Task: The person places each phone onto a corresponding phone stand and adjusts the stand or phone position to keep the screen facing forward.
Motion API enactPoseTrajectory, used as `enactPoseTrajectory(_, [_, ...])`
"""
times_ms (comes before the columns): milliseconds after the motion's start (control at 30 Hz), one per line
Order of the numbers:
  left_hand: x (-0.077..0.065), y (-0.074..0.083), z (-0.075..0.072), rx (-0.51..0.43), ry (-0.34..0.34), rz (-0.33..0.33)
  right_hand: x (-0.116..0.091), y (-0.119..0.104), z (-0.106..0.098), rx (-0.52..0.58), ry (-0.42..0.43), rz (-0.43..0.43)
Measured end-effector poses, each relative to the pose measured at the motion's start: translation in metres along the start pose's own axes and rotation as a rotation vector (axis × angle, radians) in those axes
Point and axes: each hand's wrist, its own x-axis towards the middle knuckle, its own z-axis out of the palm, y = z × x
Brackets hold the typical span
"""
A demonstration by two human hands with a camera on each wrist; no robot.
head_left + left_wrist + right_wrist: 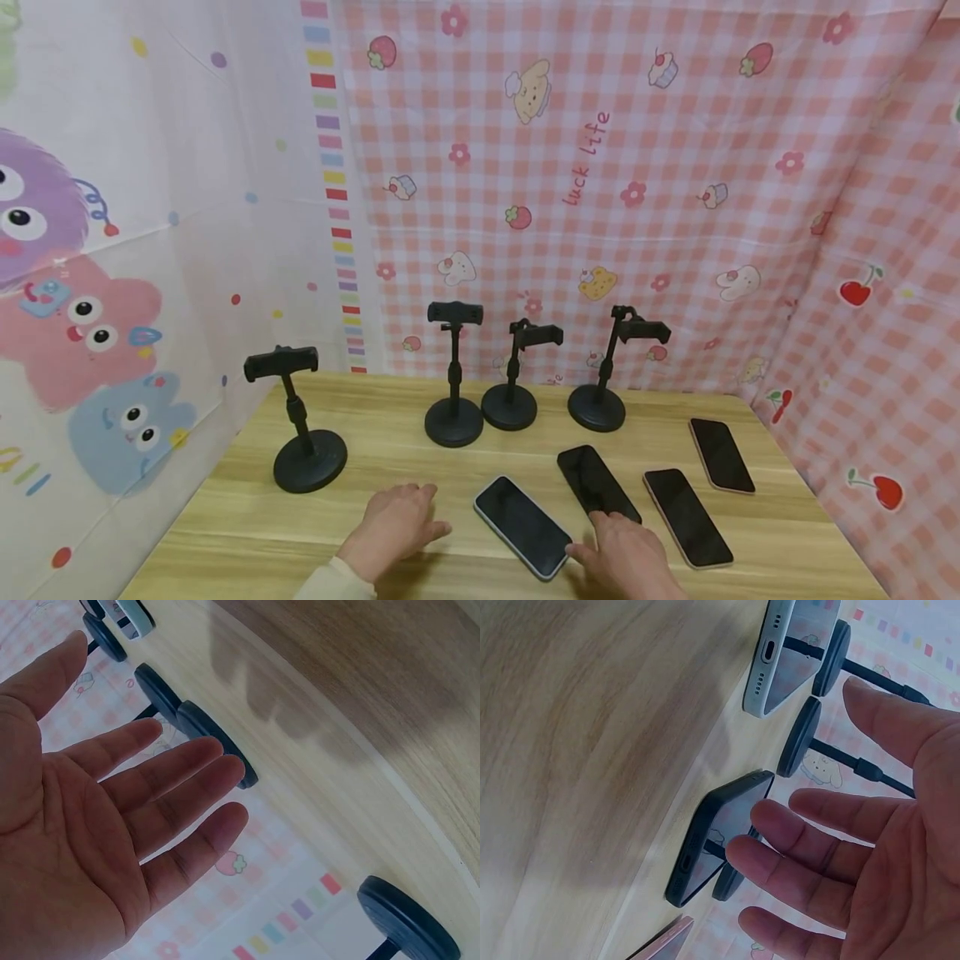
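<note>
My left hand (397,527) is held over the wooden table with its fingers spread and nothing in it; the left wrist view shows its bare palm (67,847). My right hand (630,552) hovers by the lower ends of two smartphones, fingers loosely extended and the palm bare in the right wrist view. Nearest its thumb lies a white-edged smartphone (523,527), screen up. A black smartphone (596,483) lies just beyond its fingertips, partly overlapped by them in the head view. Two pink-edged smartphones, one nearer (687,517) and one farther (722,454), lie to the right.
Several black phone stands line the back of the table: one at left (310,461), one in the middle (453,422), one beside it (510,407) and one farther right (597,407). Behind them hangs a pink checked cloth (585,225), with a white cartoon cloth (240,208) at left.
</note>
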Motion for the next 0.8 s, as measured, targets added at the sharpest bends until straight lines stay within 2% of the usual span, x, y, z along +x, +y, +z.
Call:
enactPoseTrajectory(267, [0.000,-0.001,-0.004,-0.039,-0.052,-0.016,0.000,-0.002,0.001,0.003,-0.016,0.011])
enactPoseTrajectory(633, [0.012,-0.011,-0.003,-0.094,-0.062,-0.067,0.003,-0.004,0.000,0.047,-0.095,0.065])
enactPoseTrajectory(800, [0.016,-0.016,-0.004,-0.121,-0.075,-0.070,0.005,-0.005,0.000,0.049,-0.121,0.078])
